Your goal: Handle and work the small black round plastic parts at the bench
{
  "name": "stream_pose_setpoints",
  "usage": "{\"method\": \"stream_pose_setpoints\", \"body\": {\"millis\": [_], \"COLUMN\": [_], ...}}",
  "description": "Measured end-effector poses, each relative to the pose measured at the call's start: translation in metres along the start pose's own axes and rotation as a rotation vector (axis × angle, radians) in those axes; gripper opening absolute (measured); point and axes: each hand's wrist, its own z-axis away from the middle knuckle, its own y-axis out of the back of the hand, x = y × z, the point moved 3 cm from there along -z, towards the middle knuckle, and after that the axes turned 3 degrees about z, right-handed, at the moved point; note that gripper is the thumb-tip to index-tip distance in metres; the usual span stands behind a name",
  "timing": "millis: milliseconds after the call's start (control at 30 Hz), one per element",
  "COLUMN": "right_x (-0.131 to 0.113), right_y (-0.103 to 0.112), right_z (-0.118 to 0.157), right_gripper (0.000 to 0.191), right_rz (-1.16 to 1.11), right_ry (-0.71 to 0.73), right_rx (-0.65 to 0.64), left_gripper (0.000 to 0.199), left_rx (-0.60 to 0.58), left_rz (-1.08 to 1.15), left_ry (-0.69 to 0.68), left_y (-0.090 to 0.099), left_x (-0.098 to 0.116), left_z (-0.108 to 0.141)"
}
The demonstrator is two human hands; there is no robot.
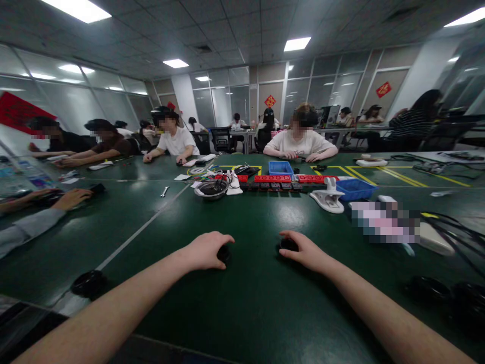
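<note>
Over the green tabletop (pixel 250 293), both my arms reach forward with the palms facing each other. My left hand (pixel 206 250) curls its thumb and fingers around a small black round part (pixel 224 254), mostly hidden by the hand. Opposite it, my right hand (pixel 307 252) grips a similar black round piece (pixel 289 244) between thumb and fingers. Both parts are low, at or just above the table; contact with it is unclear. A gap of bare table separates the two hands.
Ahead are a metal bowl (pixel 211 190), red strips (pixel 273 179), blue trays (pixel 354 189) and a white clip stand (pixel 328 198). Black rings (pixel 428 289) and cables (pixel 458 237) lie right; another ring (pixel 89 284) sits left. A co-worker's hand (pixel 74 198) is at left.
</note>
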Motion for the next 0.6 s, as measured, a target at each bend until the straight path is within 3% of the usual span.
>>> {"method": "stream_pose_setpoints", "body": {"millis": [267,600], "right_x": [-0.002,-0.007], "right_y": [-0.001,0.000], "right_z": [0.000,0.001], "right_gripper": [0.054,0.050], "right_rz": [0.064,0.114], "right_ry": [0.028,0.025], "right_rx": [0.004,0.005], "left_gripper": [0.060,0.060], "left_rx": [-0.076,-0.103], "left_rz": [-0.252,-0.306], "left_ry": [0.185,0.319], "left_y": [0.010,0.013], "left_x": [-0.050,-0.094], "left_z": [0.062,0.101]}}
